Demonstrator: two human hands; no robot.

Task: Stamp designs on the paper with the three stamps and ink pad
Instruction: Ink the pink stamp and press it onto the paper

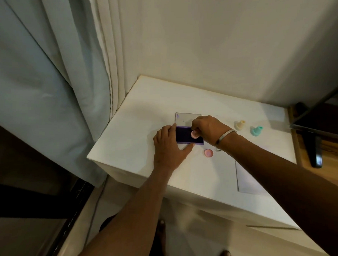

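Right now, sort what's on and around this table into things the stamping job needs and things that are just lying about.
For the job:
- ink pad, its clear lid open
- pink stamp, held by right hand
- left hand, steadying the pad
- cream stamp
- teal stamp
- paper
- pink cap

Just lying about:
- curtain
- dark stand
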